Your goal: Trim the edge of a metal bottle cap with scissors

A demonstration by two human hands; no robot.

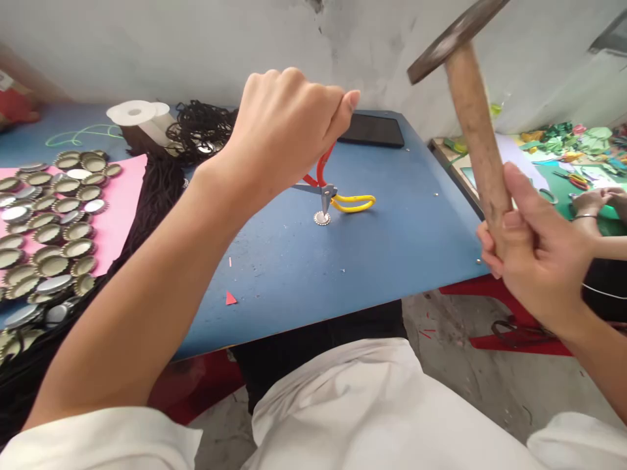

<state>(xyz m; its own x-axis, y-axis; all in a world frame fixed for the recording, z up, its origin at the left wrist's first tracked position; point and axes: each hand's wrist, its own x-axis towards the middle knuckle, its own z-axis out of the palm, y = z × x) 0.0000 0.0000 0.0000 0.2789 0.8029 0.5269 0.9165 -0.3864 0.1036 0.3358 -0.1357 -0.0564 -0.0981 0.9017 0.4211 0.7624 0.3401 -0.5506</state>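
Observation:
My left hand [294,124] is closed in a fist around a red-handled tool [322,171], whose upper part is hidden in the fist. Its tapered metal tip points down onto a flattened, crimped-edge bottle cap [322,219] on the blue table. Yellow handles [355,204] stick out to the right beside the metal pivot; whether they belong to a separate tool I cannot tell. My right hand [543,254] grips the wooden handle of a hammer [473,111], raised to the right of the table with its metal head at the top.
Many bottle caps [53,264] lie on pink paper [132,196] at the left. Black cords [151,196], white rolls [137,112] and a dark phone or tablet [372,130] sit on the blue table [304,281]. At right, another person's hands [595,202] work at a green-topped table.

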